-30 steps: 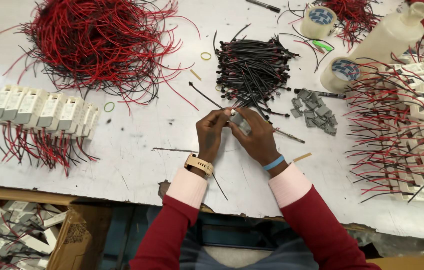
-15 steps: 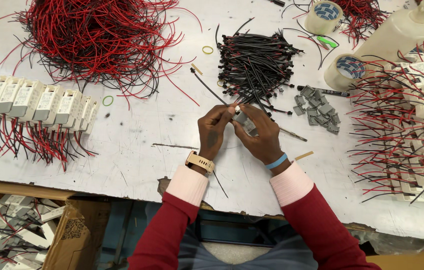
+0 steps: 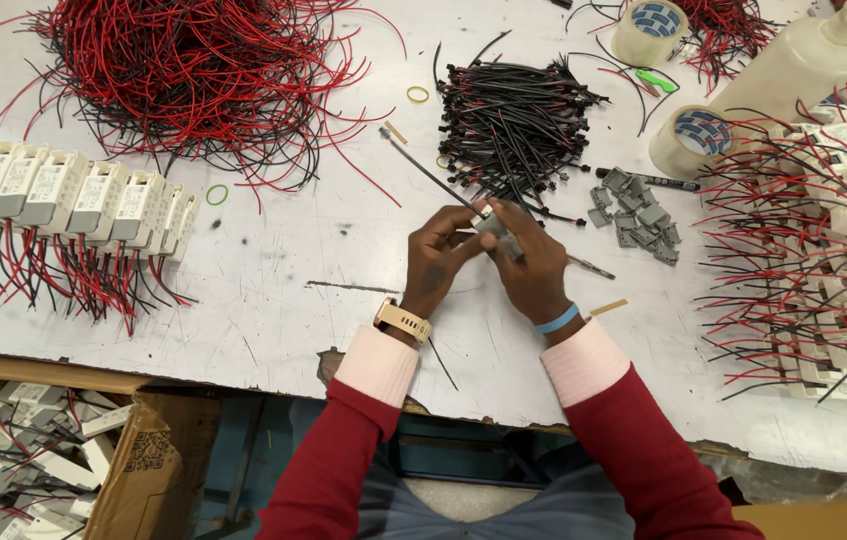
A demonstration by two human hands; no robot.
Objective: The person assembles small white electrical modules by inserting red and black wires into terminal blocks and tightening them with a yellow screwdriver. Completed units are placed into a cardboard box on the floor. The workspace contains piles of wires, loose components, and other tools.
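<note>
A worn white table (image 3: 274, 300) is seen from above, scratched and stained, its near edge chipped in front of the person. On its far left a large tangle of red and black wires (image 3: 184, 70) is spread; below it a row of white boxes (image 3: 74, 200) with red and black leads is laid side by side. A pile of short black cables (image 3: 514, 115) lies far centre, a cluster of grey clips (image 3: 634, 215) just right of the hands, two tape rolls (image 3: 689, 140) and a pale bottle (image 3: 799, 65) far right, and more wired boxes (image 3: 824, 260) along the right edge. Below the table's left end an open carton (image 3: 34, 450) of boxes is visible

A small grey part (image 3: 494, 225) is held over the table's middle — pinched between the fingers of the left hand (image 3: 439, 260) and the right hand (image 3: 534, 270), both curled closed about it. A black cable (image 3: 424, 170) runs from the part up and to the left; whether it is already seated cannot be told

Compared with half a second earlier, the hands and part are found in nearly the same spot and the same grip — only the view has shifted slightly, so that the bottle's top now shows
</note>
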